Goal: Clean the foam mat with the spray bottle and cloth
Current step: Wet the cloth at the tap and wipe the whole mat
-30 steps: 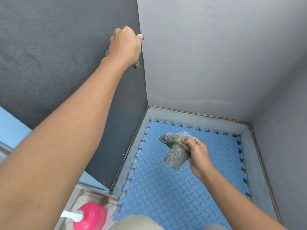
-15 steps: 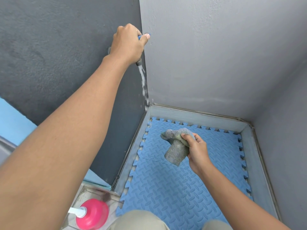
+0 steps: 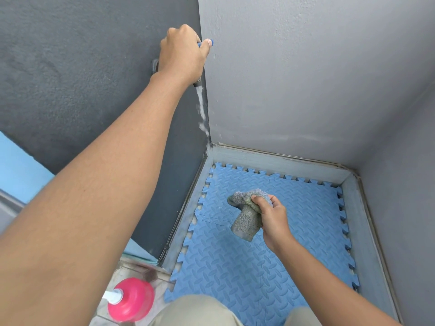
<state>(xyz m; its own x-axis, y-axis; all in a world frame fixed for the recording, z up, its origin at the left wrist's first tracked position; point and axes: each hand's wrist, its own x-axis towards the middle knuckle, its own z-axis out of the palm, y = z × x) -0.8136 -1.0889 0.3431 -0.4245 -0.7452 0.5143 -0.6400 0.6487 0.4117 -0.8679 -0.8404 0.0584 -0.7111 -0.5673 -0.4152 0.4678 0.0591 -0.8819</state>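
The grey terry cloth hangs long-axis downward and slightly left from the right hand, which clenches its bunched upper end above the blue interlocking foam mat. The left hand wraps a wall tap with a blue handle; its water stream runs longer than half a second ago

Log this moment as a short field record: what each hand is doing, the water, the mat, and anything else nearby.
left hand: closed on a blue-handled wall tap
water stream: running down the wall corner from the tap
right hand: gripping a bunched grey terry cloth above the mat, away from the stream
blue interlocking foam mat: lying flat in a grey-edged tray
pink bottle: on the floor, lower left
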